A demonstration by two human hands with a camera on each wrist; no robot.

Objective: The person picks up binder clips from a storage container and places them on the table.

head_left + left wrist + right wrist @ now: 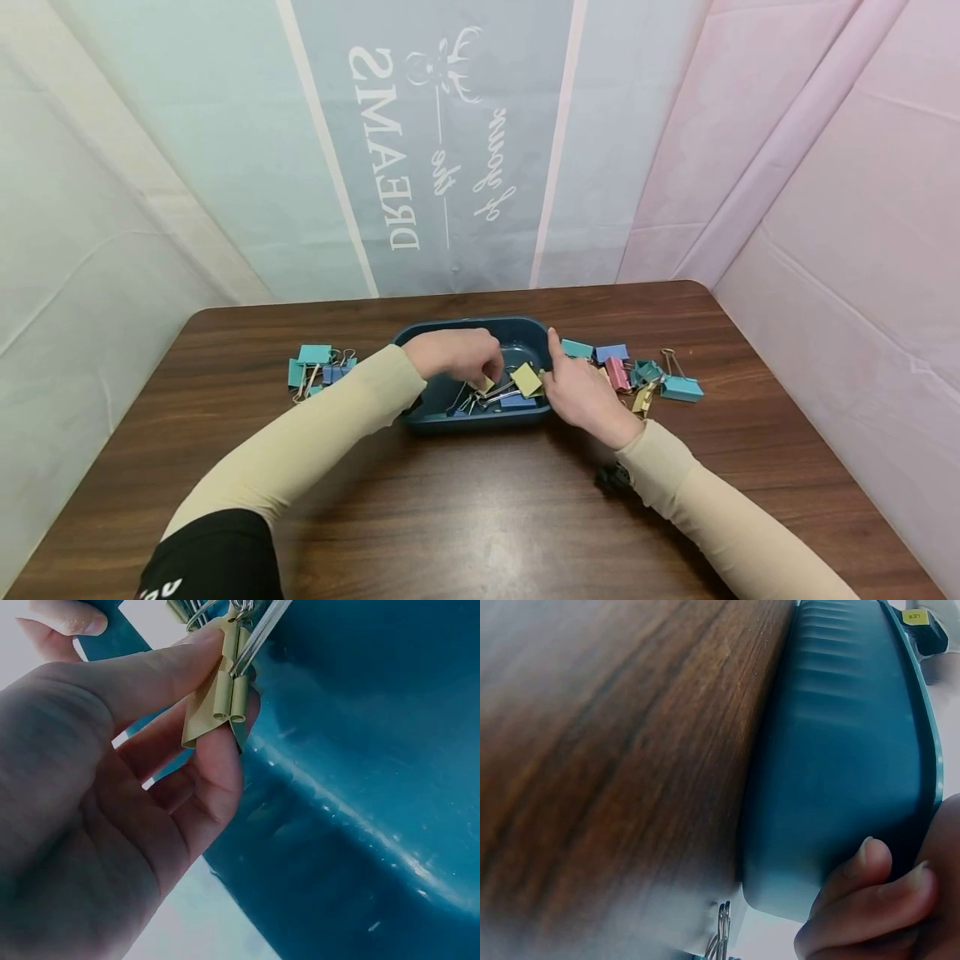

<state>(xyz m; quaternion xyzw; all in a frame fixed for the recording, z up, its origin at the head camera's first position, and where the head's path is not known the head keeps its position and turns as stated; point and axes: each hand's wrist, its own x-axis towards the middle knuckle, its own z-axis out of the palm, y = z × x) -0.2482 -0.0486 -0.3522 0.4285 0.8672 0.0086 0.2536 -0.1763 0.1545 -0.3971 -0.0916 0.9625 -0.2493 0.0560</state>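
A dark teal plastic tub [465, 422] stands on the table with several yellow and blue binder clips inside. Reaching in over its left end, my left hand [465, 354] pinches a yellow binder clip [214, 705] between thumb and fingers, its wire handles pointing away from the palm. Another yellow binder clip [527, 380] lies near the tub's right end, beside a blue binder clip [517, 402]. My right hand [585, 392] grips the tub's right end at the rim. In the right wrist view, its curled fingers [866, 900] lie against the outer wall.
To the tub's left is a small pile of teal and blue binder clips [315, 355]. At its right lie more clips, among them a pink binder clip [617, 373] and a teal binder clip [681, 388]. Brown wooden table [450, 517] extends in front, with a printed cloth [465, 250] behind.
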